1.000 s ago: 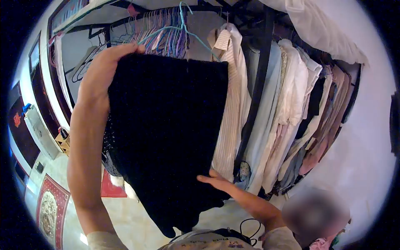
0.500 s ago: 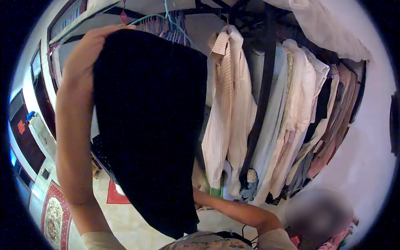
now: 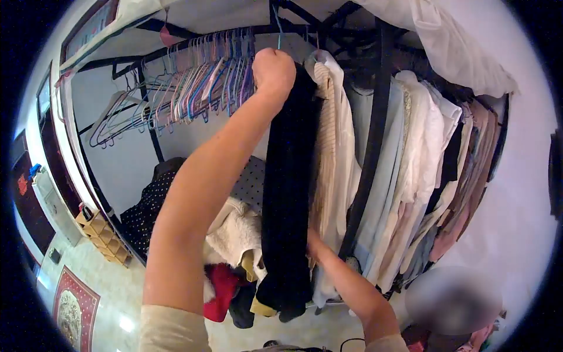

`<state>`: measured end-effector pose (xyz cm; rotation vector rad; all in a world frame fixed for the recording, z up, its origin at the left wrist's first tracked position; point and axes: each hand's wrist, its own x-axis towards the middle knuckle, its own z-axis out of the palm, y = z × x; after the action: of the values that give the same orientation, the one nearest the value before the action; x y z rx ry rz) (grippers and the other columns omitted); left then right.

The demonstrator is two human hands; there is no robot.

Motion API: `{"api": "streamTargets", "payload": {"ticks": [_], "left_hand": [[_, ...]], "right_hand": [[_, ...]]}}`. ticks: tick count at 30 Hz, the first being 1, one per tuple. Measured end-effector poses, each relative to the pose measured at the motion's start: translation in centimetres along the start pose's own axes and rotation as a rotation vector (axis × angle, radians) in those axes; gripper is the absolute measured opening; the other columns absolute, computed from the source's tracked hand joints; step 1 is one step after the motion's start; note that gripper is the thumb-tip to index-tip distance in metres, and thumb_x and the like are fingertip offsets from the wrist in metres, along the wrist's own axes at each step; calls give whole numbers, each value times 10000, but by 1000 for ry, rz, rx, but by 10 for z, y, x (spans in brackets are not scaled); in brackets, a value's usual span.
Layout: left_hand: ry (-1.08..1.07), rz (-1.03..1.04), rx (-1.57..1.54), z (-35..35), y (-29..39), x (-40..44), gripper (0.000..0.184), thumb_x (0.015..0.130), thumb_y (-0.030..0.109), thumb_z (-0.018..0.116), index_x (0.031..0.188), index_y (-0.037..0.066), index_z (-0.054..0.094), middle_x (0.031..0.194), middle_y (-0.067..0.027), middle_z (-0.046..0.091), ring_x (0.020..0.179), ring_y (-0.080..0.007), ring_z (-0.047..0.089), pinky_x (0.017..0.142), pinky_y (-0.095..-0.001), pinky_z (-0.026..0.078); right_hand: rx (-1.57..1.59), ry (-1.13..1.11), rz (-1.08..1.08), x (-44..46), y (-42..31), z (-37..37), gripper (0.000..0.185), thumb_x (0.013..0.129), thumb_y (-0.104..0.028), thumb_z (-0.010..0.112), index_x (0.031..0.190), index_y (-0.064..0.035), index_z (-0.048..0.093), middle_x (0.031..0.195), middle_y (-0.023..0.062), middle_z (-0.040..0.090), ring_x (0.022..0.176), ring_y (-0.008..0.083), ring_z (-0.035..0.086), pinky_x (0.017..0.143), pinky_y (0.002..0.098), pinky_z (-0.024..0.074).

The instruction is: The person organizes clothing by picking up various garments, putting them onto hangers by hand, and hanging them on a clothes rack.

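Clothes rack (image 3: 382,88) behind; plain black garment (image 3: 286,176) hangs long and narrow

Left hand (image 3: 274,70) gripping blue hanger (image 3: 280,39), black garment (image 3: 286,176) below, right hand (image 3: 314,245) alongside

Hangers (image 3: 202,88) are hanging left of the garment (image 3: 287,188), a shirt (image 3: 328,135) right; clothes (image 3: 234,229) are lying below the hangers.

a red-bordered rug (image 3: 75,314) lies on glossy pale floor (image 3: 120,287) near a wooden shelf (image 3: 103,237).
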<state>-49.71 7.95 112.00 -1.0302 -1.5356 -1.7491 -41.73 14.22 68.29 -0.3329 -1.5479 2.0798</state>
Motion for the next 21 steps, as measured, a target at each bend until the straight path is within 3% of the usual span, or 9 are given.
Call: {"api": "streamTargets", "payload": {"ticks": [6, 10, 11, 13, 15, 17, 20, 21], "left_hand": [[-37, -20, 78, 21, -26, 11, 286, 837, 152, 453, 877, -53, 647, 939, -277, 625, 930, -434, 596, 825, -443, 475], [-39, 105, 79, 9, -50, 7, 275, 838, 167, 473, 847, -48, 644, 913, -242, 643, 872, -404, 609, 784, -451, 462], [-81, 49, 20, -2, -54, -3, 279, 835, 182, 490, 867, -43, 651, 862, -228, 648, 839, -388, 616, 752, -444, 458], [-106, 127, -103, -26, -66, -23, 271, 841, 174, 491, 873, -40, 655, 736, -179, 640, 730, -298, 624, 667, -377, 459], [-229, -51, -186, -63, -53, -53, 259, 851, 163, 490, 857, -37, 656, 647, -112, 595, 620, -172, 556, 595, -304, 421], [-236, 42, -138, -92, -54, -75, 238, 872, 151, 492, 864, -31, 646, 603, -31, 517, 561, -81, 432, 540, -248, 351], [-327, -47, -77, -147, -36, -107, 241, 922, 180, 465, 884, 6, 628, 833, -11, 594, 834, -93, 517, 782, -235, 391], [-342, -53, -64, -163, -37, -114, 247, 935, 197, 465, 899, 8, 620, 852, -6, 595, 835, -88, 513, 778, -229, 388]], "right_hand": [[3, 28, 16, 0, 0, -5, 510, 864, -192, 554, 1316, -7, 407, 1195, 106, 549, 1071, 230, 520, 945, 354, 400], [-9, 54, 27, -11, 7, -9, 523, 858, -186, 562, 1322, -7, 399, 1211, 111, 539, 1086, 232, 512, 956, 355, 393], [-5, 65, 33, -16, 11, -10, 527, 857, -185, 564, 1324, -7, 397, 1215, 112, 537, 1090, 233, 510, 959, 355, 392], [-5, 84, 48, -30, 17, -10, 533, 854, -182, 568, 1326, -7, 393, 1223, 114, 532, 1098, 234, 507, 965, 356, 388], [-11, 98, 66, -44, 22, -8, 540, 851, -179, 572, 1329, -7, 390, 1232, 116, 527, 1105, 235, 503, 970, 357, 384], [-17, 97, 88, -58, 22, -1, 547, 848, -176, 576, 1332, -6, 386, 1240, 118, 522, 1113, 237, 499, 976, 358, 381], [-11, 43, 147, -76, 4, 17, 558, 843, -171, 582, 1336, -6, 380, 1252, 121, 515, 1124, 239, 494, 984, 359, 376], [15, -10, 229, -78, -14, 25, 596, 835, -169, 598, 1356, -8, 357, 1283, 127, 493, 1156, 245, 476, 1004, 363, 360]]}}
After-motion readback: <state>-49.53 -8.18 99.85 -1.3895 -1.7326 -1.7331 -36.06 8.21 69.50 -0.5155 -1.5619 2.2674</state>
